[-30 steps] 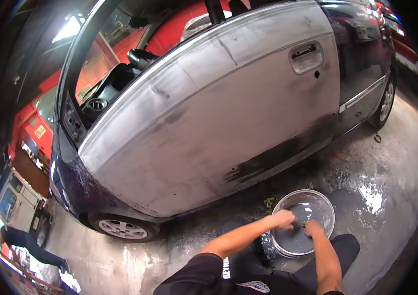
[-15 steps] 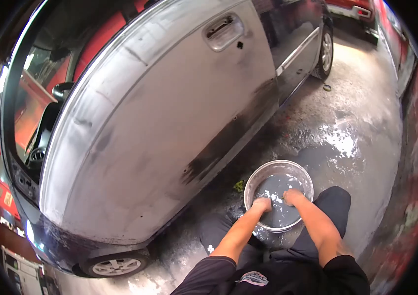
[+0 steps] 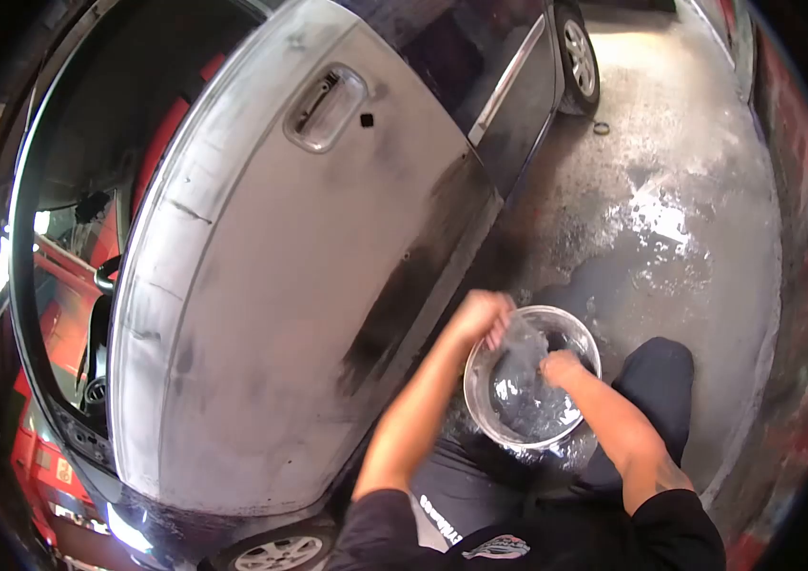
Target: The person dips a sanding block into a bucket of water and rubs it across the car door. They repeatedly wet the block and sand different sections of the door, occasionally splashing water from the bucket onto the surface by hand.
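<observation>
A round bucket (image 3: pixel 477 411) of murky grey water stands on the wet floor between my knees. My left hand (image 3: pixel 485 319) is raised over its left rim, fingers curled and blurred by motion. From it a greyish, translucent blur, perhaps cloth or splashing water, stretches toward my right hand. Inside the bucket, just above the water, my right hand (image 3: pixel 563 368) is closed, and what its fingers hold is too blurred to name. Left of the bucket is a car door (image 3: pixel 280 247) with a dull grey sanded surface and a dark patch low down.
The car's rear wheel (image 3: pixel 578 59) is at the top and its front wheel (image 3: pixel 280 554) at the bottom. A small ring (image 3: pixel 601 127) lies on the floor. Along the right runs a stained red and grey wall (image 3: pixel 803 247). My knee (image 3: pixel 665 366) is beside the bucket.
My left hand has come up out of the water to the bucket's left rim. My right hand has risen slightly. The view has shifted, so the car door appears further left and lower.
</observation>
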{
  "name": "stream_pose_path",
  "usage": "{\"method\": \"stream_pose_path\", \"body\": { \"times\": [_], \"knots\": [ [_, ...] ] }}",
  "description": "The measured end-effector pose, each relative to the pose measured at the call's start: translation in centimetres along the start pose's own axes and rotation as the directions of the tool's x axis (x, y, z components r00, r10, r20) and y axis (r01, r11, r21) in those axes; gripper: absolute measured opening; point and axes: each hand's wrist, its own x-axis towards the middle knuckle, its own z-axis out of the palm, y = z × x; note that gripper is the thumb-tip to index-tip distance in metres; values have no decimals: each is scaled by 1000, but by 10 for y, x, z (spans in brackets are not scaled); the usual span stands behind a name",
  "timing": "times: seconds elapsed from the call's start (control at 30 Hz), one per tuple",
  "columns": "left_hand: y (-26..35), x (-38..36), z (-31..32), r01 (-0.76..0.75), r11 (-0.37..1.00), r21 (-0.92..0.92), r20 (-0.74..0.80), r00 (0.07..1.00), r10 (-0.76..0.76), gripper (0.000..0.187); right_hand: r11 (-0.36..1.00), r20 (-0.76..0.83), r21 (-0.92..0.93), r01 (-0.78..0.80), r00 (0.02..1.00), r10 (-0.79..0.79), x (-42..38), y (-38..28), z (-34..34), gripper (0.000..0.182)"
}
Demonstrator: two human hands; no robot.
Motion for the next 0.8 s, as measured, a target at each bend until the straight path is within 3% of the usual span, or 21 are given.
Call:
{"method": "stream_pose_path", "body": {
  "times": [0.03, 0.07, 0.1, 0.13, 0.17, 0.23, 0.27, 0.3, 0.33, 0.37, 0.43, 0.47, 0.63, 0.7, 0.77, 0.8],
  "knots": [
    [69, -20, -13, -195, 981, -12, -72, 978, 194, 19, 998, -33, -19, 66, 997, -67, 0, 3, 0, 33],
    [119, -28, -28, -439, 896, 71, -184, 877, 444, 22, 995, -53, -14, 100, 994, -101, 9, 8, 8, 29],
    [163, -23, -50, -488, 803, 342, -293, 757, 584, 27, 995, -44, -5, 100, 994, -100, 12, 8, 13, 29],
    [199, -14, -77, -584, 525, 619, -226, 508, 831, 31, 995, -55, -4, 96, 994, -96, 15, 8, 17, 29],
    [240, -23, -87, -356, 367, 859, -190, 444, 876, 29, 996, -71, -4, 92, 993, -92, 17, 9, 18, 28],
    [283, -13, -111, -151, -154, 976, 193, 292, 937, 28, 998, -78, 23, 57, 995, -55, 22, 10, 21, 28],
    [290, -5, -119, -158, -154, 975, 196, 299, 934, 28, 998, -74, 6, 57, 996, -56, 29, 12, 28, 28],
    [290, 3, -127, 106, -378, 920, 310, 396, 864, 34, 998, -67, -12, 60, 996, -60, 33, 14, 35, 29],
    [287, 9, -130, 330, -585, 741, 379, 513, 770, 47, 997, -62, -9, 70, 996, -71, 28, 13, 28, 29],
    [279, 16, -132, 325, -588, 741, 381, 519, 765, 47, 997, -57, -3, 72, 996, -72, 27, 12, 23, 29],
    [262, 21, -123, 464, -643, 610, 316, 602, 733, 60, 998, -72, 60, 35, 997, -31, 23, 10, 21, 30],
    [251, 22, -120, 404, -685, 606, 310, 673, 671, 63, 997, -74, 31, 77, 994, -74, 21, 11, 19, 29],
    [158, 39, -125, 202, -777, 596, 450, 717, 532, 59, 996, -60, -15, 83, 995, -83, 2, 1, -1, 27],
    [101, 41, -121, 12, -796, 605, 505, 767, 396, 52, 995, -69, -24, 94, 993, -95, 3, 4, -1, 27],
    [44, 36, -119, -225, -640, 735, 554, 743, 375, 41, 996, -99, -14, 89, 991, -90, 5, 6, 4, 27],
    [25, 24, -99, -284, -443, 851, 502, 689, 523, 34, 995, -115, 1, 99, 989, -98, 4, 6, 8, 27]
  ]
}}
